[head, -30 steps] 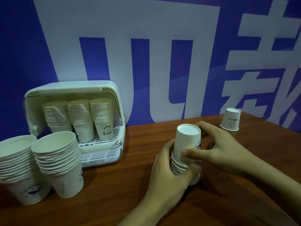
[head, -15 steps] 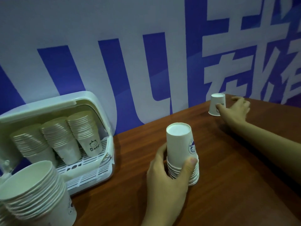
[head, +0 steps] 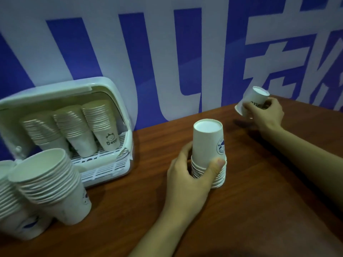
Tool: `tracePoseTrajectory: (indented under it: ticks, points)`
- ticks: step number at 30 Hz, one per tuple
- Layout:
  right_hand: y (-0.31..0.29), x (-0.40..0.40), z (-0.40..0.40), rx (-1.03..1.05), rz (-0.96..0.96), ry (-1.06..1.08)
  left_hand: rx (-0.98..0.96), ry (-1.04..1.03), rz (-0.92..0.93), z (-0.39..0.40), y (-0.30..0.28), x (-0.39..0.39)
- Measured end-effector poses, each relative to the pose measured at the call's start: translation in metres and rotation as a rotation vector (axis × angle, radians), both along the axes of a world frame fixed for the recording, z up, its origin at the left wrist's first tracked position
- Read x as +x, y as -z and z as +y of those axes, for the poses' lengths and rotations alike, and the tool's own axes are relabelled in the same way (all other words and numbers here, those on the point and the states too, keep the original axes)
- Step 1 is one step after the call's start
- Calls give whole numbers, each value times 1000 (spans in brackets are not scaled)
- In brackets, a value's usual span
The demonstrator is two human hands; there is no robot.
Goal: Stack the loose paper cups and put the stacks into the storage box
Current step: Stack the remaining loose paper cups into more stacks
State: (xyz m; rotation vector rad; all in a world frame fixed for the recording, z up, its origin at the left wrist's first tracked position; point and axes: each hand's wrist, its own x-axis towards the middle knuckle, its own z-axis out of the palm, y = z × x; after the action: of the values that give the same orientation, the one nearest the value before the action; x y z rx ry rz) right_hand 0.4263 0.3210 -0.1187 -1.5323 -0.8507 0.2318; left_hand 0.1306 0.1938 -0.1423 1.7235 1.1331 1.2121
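Observation:
An upside-down stack of white paper cups [head: 207, 145] stands mid-table, and my left hand [head: 187, 180] grips its lower rims. My right hand [head: 265, 114] at the far right holds a single loose paper cup [head: 255, 99], tilted and lifted just off the wood. The white storage box [head: 115, 101] sits open at the back left, with three upright cup stacks [head: 89, 127] on its slatted tray.
Two upright cup stacks [head: 50, 184] stand at the front left of the brown wooden table [head: 259, 210], one cut off by the frame edge. A blue and white printed wall [head: 167, 52] rises directly behind the table and the box.
My right hand left the inverted stack, reached to the far right and has picked the single cup up off the table, tilting it. My left hand kept hold of the stack.

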Motion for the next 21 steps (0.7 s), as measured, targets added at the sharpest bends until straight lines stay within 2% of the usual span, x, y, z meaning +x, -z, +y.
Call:
tracePoseTrajectory:
  ticks: [4, 6, 8, 13, 21]
  points:
    - [-55, -68, -61, 234, -130, -472, -4, 18, 3, -1, -1, 1]
    - [-79, -91, -95, 298, -209, -637, 0, 19, 14, -2, -2, 2]
    - [-88, -104, -121, 270, -291, -733, 15, 7, 37, -3, -1, 1]
    - [-70, -120, -141, 14, -637, -657, 4, -61, 186, -4, 1, 1]
    - [-34, -129, -145, -75, -526, -704, -63, -73, 365, 1, 5, 4]
